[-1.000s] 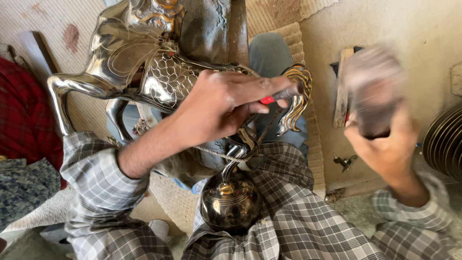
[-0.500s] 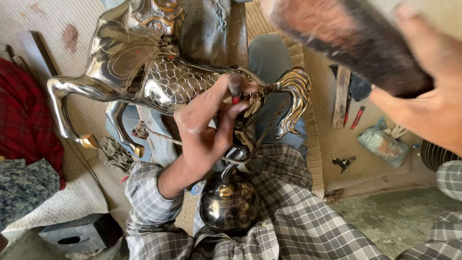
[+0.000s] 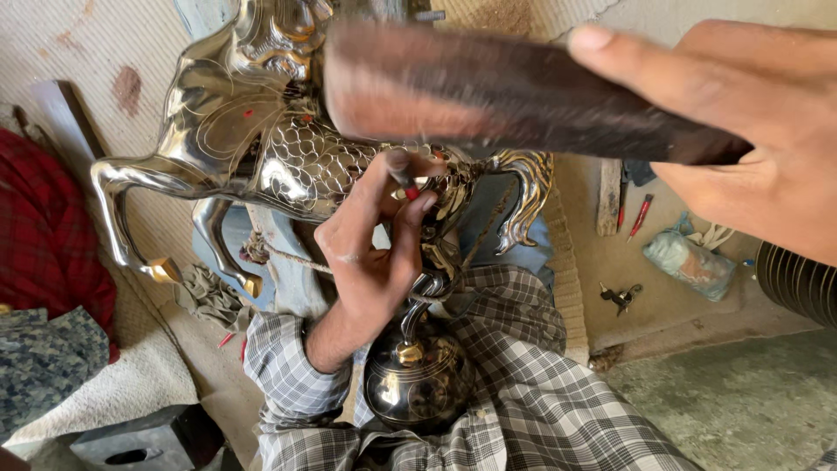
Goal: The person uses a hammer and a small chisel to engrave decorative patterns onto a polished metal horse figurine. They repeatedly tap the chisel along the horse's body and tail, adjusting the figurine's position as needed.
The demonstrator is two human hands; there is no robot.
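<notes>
A shiny silver metal horse figure (image 3: 261, 139) with engraved scale patterns rests across my lap. My left hand (image 3: 370, 240) pinches a small red-tipped tool (image 3: 410, 190) against the horse's flank near its gold-toned tail (image 3: 527, 201). My right hand (image 3: 741, 113) is raised close to the camera and grips a dark, worn wooden block or brush (image 3: 488, 92), held above the horse. A round dark metal pot (image 3: 418, 375) sits between my knees, below the left hand.
Red plaid cloth (image 3: 44, 235) and a patterned cloth lie at left. On the floor at right are a red-handled tool (image 3: 638, 216), a plastic bag (image 3: 689, 262), keys (image 3: 621, 296) and a ribbed metal object (image 3: 798, 283). A dark box (image 3: 139, 440) sits at bottom left.
My right hand has swung the dark block up and leftward, close to the camera, over the horse. My left hand shifted along the flank and turned, still pinching the red-tipped tool.
</notes>
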